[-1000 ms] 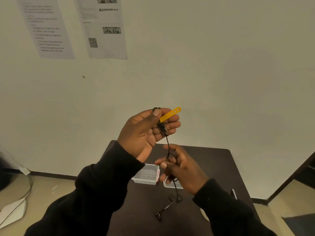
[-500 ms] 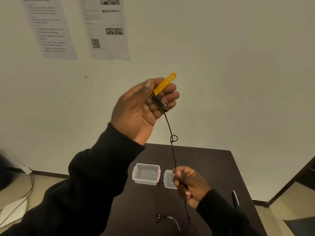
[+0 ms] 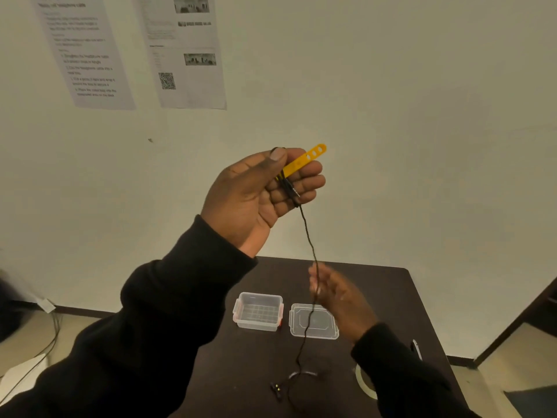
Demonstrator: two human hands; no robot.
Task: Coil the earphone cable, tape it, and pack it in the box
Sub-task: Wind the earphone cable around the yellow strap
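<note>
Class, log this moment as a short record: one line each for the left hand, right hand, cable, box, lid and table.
left hand: raised, grips the cable's plug end and a yellow strap
right hand: lower, blurred, at the hanging cable; grip unclear
cable: black, hangs from the left hand to the table, uncoiled
box: clear, open, empty
lid: off, flat beside the box
table: dark; the earbuds lie near its front

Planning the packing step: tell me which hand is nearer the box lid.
Right. The right hand hovers just over the box lid, fingers around the cable; the left hand is raised well above it.
</note>
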